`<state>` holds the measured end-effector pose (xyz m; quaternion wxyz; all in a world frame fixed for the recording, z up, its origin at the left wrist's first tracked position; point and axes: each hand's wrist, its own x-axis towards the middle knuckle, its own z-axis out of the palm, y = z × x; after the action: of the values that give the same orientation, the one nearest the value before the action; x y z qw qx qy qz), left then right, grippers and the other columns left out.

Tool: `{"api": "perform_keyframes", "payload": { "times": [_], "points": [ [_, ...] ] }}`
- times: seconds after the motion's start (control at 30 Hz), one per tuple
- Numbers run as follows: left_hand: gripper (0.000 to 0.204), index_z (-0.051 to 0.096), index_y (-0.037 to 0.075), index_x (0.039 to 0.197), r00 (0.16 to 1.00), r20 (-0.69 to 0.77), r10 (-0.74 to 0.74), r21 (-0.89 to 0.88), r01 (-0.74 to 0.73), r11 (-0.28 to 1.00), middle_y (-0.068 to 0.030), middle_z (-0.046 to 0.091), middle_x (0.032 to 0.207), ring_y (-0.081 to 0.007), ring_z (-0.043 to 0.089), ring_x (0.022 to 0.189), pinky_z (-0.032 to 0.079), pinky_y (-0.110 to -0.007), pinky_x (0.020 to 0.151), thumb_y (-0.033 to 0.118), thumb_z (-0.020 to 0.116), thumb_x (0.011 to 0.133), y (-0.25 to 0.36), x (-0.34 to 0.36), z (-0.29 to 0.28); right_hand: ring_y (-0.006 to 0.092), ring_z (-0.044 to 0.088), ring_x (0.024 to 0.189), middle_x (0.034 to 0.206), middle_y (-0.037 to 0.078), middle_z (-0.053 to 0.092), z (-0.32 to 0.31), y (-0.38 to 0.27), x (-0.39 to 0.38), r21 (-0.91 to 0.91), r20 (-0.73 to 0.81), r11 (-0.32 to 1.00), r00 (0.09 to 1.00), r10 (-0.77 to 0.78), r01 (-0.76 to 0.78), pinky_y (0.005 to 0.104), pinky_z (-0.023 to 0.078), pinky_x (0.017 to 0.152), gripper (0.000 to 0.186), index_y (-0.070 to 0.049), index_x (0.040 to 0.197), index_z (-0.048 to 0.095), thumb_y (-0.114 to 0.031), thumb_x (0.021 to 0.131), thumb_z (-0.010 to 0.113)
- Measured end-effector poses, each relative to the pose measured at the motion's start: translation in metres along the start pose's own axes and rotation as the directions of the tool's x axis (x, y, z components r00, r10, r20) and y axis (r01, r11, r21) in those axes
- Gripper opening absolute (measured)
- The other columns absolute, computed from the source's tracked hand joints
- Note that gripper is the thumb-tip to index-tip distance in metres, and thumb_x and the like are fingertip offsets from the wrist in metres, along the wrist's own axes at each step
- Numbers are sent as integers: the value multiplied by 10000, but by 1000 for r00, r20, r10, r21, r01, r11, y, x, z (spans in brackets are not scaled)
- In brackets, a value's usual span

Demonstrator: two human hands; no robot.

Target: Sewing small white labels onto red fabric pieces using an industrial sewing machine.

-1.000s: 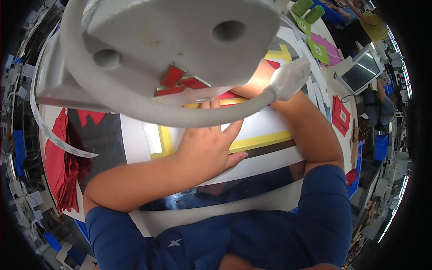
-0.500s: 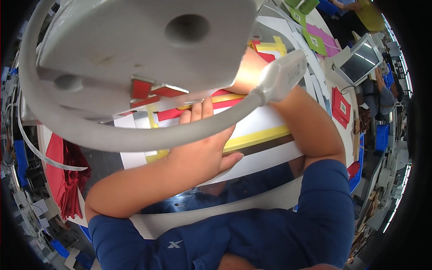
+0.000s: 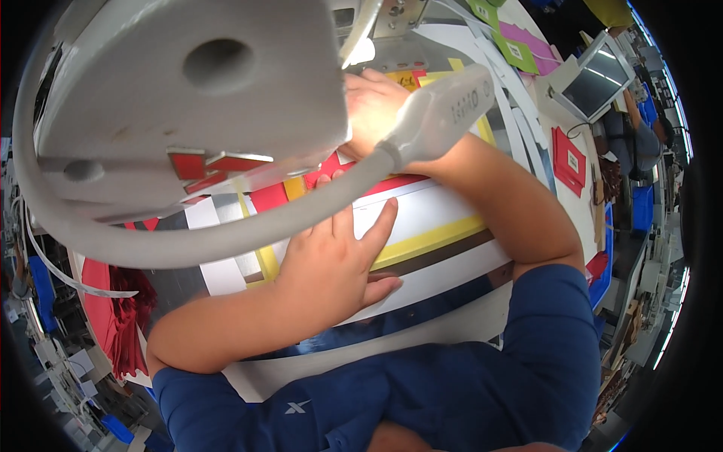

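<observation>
My left hand (image 3: 327,260) lies flat with spread fingers on a white sheet (image 3: 422,215) edged with yellow tape (image 3: 433,245). Its fingertips reach a strip of red fabric (image 3: 269,198), which has a yellow band (image 3: 294,188) across it. Beyond the sheet, my right hand (image 3: 373,109) rests palm down with fingers extended, beside the grey sewing machine head (image 3: 143,113). The machine hides part of that hand, and nothing shows in its grasp. A white lamp (image 3: 444,109) on a bendable grey arm (image 3: 248,245) crosses above both forearms.
A pile of dark red fabric (image 3: 113,324) lies at the left. Along the right of the table are red pieces (image 3: 568,162), green pieces (image 3: 518,53), a purple piece (image 3: 520,34) and a small screen (image 3: 599,79). The machine head and lamp overhang the work.
The machine head and lamp sit further left in view. My right hand, hidden behind the machine before, now shows beside it. My left hand's fingers have spread wider.
</observation>
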<state>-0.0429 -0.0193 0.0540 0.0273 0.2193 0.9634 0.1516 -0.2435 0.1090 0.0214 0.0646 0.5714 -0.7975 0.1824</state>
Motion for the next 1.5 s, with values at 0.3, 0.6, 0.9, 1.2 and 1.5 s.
{"api": "perform_keyframes", "payload": {
  "times": [0.3, 0.6, 0.9, 1.2, 1.5],
  "points": [
    [952, 519, 167, 1593, 996, 86, 26, 84, -33, 996, -498, 418, 1497, -599, 474, 1362, 408, -574, 1094, 658, 798, 827, 21, -13, 0, 278, 623, 993, 991, 72, 649, -19, -27, -21, -66, -10, 992, 994, -105, 104, 455, 511, 850, 156, -127, 950, 748, -183, 806, 727],
    [933, 514, 194, 1598, 990, 125, 58, 109, -72, 991, -515, 417, 1489, -596, 491, 1347, 415, -561, 1091, 683, 766, 845, 27, -23, 0, 298, 614, 950, 1046, 70, 623, -14, -41, -30, -128, -34, 985, 992, -125, 120, 469, 547, 749, 220, -102, 1030, 757, -135, 814, 742],
    [959, 497, 197, 1619, 992, 118, 53, 107, -65, 992, -517, 411, 1504, -604, 495, 1345, 415, -562, 1091, 695, 756, 842, 27, -25, 1, 257, 611, 932, 968, 42, 597, -20, -41, -31, -151, -65, 966, 973, -220, 208, 447, 515, 797, 196, -147, 961, 766, -193, 773, 735],
    [953, 495, 196, 1620, 992, 116, 49, 119, -62, 991, -510, 428, 1488, -599, 490, 1358, 423, -550, 1086, 681, 767, 845, 28, -22, 0, 313, 668, 1192, 1224, 118, 701, -24, -49, -31, -87, -37, 990, 993, -114, 111, 453, 537, 990, 267, -92, 1042, 830, -200, 810, 754],
    [942, 569, 36, 1523, 998, 36, -48, 178, 41, 983, -372, 593, 1375, -460, 620, 1199, 479, -492, 927, 633, 810, 836, 7, -14, -13, 285, 648, 879, 904, 106, 652, -64, -43, -88, -167, -1, 968, 982, 189, -187, 431, 513, 772, 228, 11, 1056, 751, -120, 873, 710]
  ]
}}
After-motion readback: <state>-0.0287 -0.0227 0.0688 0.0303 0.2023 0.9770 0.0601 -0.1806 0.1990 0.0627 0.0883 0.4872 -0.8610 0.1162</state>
